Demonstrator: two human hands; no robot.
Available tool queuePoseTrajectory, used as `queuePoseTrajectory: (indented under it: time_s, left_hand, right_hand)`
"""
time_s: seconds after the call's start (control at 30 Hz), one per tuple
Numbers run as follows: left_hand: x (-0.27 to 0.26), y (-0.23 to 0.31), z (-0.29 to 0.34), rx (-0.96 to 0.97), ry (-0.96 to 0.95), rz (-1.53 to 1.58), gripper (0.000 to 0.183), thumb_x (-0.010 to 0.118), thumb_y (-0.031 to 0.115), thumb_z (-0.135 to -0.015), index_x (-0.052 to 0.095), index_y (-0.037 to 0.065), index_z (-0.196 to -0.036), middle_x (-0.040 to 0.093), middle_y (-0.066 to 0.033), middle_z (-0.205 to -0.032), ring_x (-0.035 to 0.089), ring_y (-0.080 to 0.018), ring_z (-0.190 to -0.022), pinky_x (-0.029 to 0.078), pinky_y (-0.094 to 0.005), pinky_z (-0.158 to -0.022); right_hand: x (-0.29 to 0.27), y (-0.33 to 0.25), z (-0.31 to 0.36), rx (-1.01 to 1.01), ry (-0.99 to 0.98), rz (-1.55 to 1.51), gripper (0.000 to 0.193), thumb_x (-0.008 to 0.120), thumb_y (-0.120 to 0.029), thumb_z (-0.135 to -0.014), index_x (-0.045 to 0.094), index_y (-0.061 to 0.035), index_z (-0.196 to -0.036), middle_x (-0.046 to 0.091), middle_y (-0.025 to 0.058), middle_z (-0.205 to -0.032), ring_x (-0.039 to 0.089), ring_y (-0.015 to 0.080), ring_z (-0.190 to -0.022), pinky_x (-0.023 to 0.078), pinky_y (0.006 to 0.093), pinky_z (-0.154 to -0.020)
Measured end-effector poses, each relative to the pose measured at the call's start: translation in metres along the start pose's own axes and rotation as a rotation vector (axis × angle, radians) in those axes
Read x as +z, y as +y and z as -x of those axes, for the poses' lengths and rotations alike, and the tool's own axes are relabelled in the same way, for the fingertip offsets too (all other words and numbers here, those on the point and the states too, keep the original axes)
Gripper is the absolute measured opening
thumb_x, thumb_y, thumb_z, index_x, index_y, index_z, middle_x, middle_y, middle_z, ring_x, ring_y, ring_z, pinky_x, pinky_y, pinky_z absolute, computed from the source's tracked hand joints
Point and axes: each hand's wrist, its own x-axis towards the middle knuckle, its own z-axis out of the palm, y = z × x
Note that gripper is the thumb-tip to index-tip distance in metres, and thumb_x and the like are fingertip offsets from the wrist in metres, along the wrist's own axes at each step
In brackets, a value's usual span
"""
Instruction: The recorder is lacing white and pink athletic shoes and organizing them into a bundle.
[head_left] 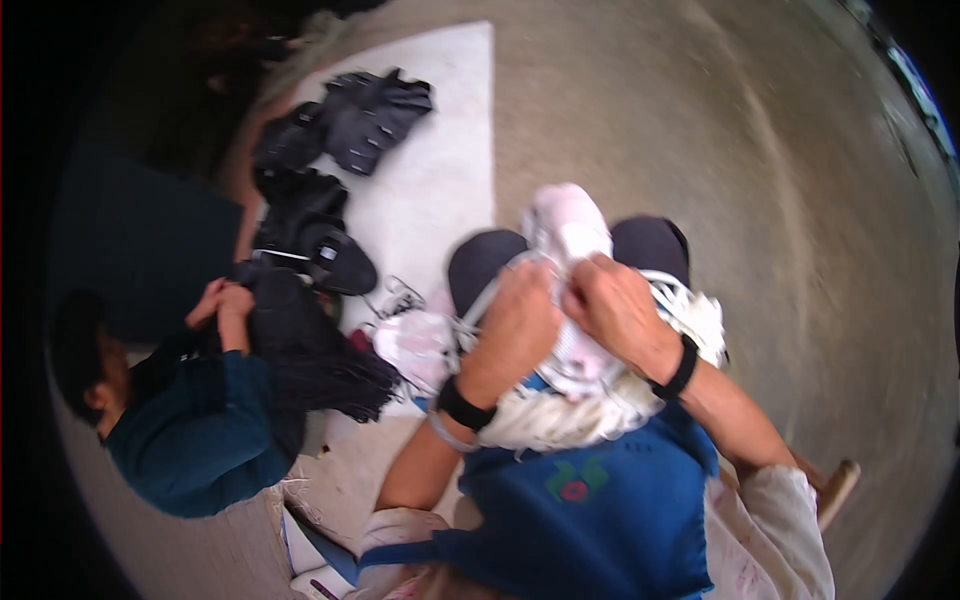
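A pale pink and white shoe (568, 215) rests between my knees, its toe pointing away from me. Over its upper, my left hand (522, 312) is closed, fingers pinched, and a white shoelace (484, 301) trails from its outer side. Close beside it my right hand (618, 310) is also closed, thumb and fingertips pressed together at the shoe; what they grip is too blurred to make out. A thick bundle of white laces (560, 418) lies across my lap on the blue apron (600, 500), with more of it beyond my right wrist.
Another pink and white shoe (415, 348) lies left of my knee on a white sheet (440, 170). Several black shoes (365, 115) are heaped farther along it. At left a person in a dark teal top (195, 435) handles black items and black laces (350, 385).
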Motion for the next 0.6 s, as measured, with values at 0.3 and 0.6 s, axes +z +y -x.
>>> queuePoseTrajectory:
  time_s: [0.3,0.6]
  left_hand:
    - [-0.002,-0.029,-0.01,0.048,-0.047,0.203,0.037,0.051,-0.002,-0.072,0.055,-0.006,-0.108,0.058,-0.0223,-0.108,0.054,-0.039,-0.099,0.044,-0.0443,-0.089]
    - [0.011,-0.025,-0.002,-0.001,0.05,0.189,0.032,0.057,0.002,-0.074,0.057,-0.005,-0.106,0.058,-0.021,-0.103,0.057,-0.0372,-0.094,0.046,-0.0441,-0.084]
  right_hand:
    - [0.01,0.002,-0.003,0.049,0.03,-0.032,0.015,0.061,-0.012,-0.078,0.055,0.0013,-0.079,0.058,0.0193,-0.074,0.061,0.037,-0.063,0.05,0.0452,-0.056]
    - [0.001,-0.009,0.005,0.052,-0.004,-0.044,0.015,0.066,-0.012,-0.077,0.059,0.0013,-0.078,0.058,0.0151,-0.073,0.06,0.0321,-0.065,0.048,0.0402,-0.059]
